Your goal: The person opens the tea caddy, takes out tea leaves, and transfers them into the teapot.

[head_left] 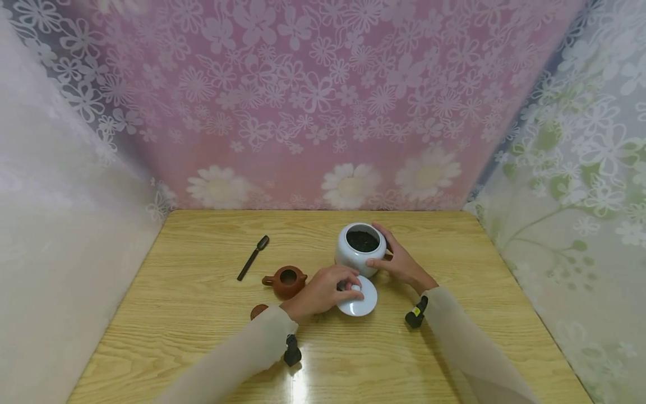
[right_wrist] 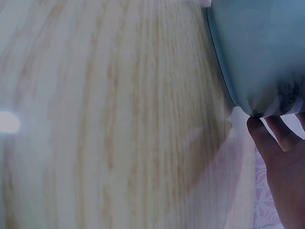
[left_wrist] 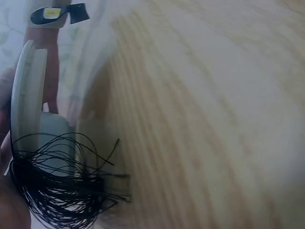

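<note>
By its small knob, my left hand (head_left: 328, 289) pinches a white lid (head_left: 362, 303), held off the table in front of a white jar (head_left: 348, 255). Seen edge-on in the left wrist view, the lid (left_wrist: 21, 105) has a bundle of thin black threads (left_wrist: 57, 195) in front of its lower part. Dark loose leaves, apparently tea (head_left: 362, 241), show inside the uncovered jar. My right hand (head_left: 401, 264) grips the jar's right side, thumb in front and fingers behind. Its fingers (right_wrist: 267, 140) touch the jar wall (right_wrist: 257, 52) in the right wrist view.
Left of the jar stands a small brown clay teapot (head_left: 289, 289) without its lid. A round brown piece (head_left: 259, 311) lies nearer, partly covered by my left sleeve. A dark scoop (head_left: 252, 260) lies farther left on the wooden table (head_left: 202, 269). Flowered cloth (head_left: 313, 112) hangs behind.
</note>
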A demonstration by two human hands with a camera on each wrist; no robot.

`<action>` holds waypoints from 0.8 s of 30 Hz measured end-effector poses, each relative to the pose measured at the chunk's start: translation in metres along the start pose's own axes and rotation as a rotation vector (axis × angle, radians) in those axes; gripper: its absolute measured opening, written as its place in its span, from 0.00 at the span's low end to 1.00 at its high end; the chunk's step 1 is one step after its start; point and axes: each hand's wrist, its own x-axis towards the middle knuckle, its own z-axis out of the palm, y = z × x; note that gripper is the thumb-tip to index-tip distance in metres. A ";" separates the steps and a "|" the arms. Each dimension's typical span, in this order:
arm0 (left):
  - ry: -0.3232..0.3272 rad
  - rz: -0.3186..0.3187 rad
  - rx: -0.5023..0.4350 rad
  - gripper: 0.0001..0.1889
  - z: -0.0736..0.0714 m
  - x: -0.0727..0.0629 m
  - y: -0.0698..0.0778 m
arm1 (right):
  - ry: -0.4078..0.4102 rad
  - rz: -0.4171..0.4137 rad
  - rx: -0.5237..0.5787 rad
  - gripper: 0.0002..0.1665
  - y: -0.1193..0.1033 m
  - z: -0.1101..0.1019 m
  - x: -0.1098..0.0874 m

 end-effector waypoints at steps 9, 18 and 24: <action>-0.033 0.005 0.061 0.11 0.015 -0.002 -0.010 | 0.010 0.006 -0.020 0.62 0.000 0.000 0.000; -0.075 -0.027 0.044 0.12 0.021 -0.006 -0.016 | 0.007 0.009 -0.017 0.61 0.002 0.000 -0.001; -0.086 -0.024 0.053 0.13 0.026 -0.007 -0.021 | 0.007 0.015 -0.018 0.61 0.001 -0.001 -0.001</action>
